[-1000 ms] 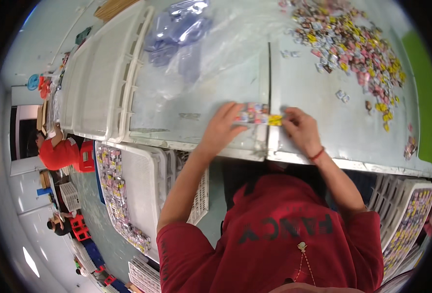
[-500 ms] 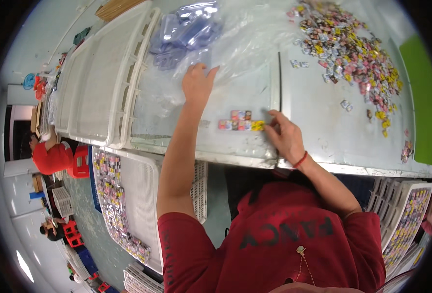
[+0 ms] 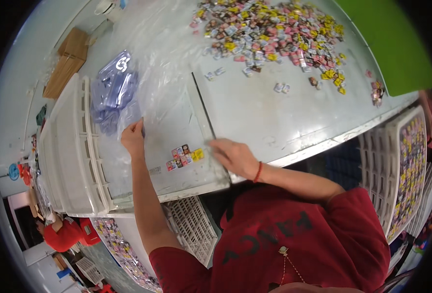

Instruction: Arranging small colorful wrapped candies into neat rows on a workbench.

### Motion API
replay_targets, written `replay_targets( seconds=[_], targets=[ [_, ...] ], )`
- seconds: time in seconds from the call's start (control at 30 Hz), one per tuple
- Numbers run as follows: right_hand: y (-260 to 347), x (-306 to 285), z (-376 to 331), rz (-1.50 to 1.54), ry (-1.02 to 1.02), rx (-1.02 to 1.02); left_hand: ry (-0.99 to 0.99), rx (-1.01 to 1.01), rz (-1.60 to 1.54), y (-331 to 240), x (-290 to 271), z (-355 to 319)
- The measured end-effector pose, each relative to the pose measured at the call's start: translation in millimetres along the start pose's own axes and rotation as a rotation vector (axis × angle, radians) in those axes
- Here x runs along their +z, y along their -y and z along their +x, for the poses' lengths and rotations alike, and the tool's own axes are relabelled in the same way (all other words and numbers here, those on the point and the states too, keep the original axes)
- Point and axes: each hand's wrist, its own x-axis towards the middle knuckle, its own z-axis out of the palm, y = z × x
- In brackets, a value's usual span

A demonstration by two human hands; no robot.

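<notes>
My left hand [image 3: 134, 139] is closed at the edge of a heap of bluish clear plastic cases [image 3: 113, 90]. A bluish edge shows by its pinched fingertips, seemingly one of the clear cases, though most of it is hidden. Beside the seam in the tabletop hovers or rests my right hand [image 3: 234, 158], its fingers loosely stretched toward the left and slightly blurred; I see nothing in it. Just left of those fingers, small square printed pieces [image 3: 184, 157] in pink, dark, white and yellow lie edge to edge in two rows, the upper one shorter.
A large scatter of similar small pieces [image 3: 274, 36] covers the far table. Thin clear sheeting [image 3: 162, 53] lies beside the cases. White plastic trays [image 3: 67, 151] stand at left; a tray full of pieces [image 3: 406, 171] stands at right, below a green panel [image 3: 396, 49]. Another person [image 3: 62, 237] sits at far left.
My view has swung to the right, so the table appears shifted left and tilted. My left hand's spread fingers have closed together by the cases. My right hand stays near the rows.
</notes>
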Motion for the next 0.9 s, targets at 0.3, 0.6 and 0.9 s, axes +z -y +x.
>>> replay_targets(
  seconds=[0.3,0.6,0.9],
  targets=[
    [-8,-3,-4,0.100,-0.004,-0.100,-0.184,0.270,0.282,19,23,7],
    [-22,-52,-7,0.009,-0.143,-0.136,-0.444,0.223,0.071,-29,-32,0],
    [-63,-159,49,-0.533,-0.465,-0.204,0.359,1.147,-0.052,-184,74,-158]
  ],
)
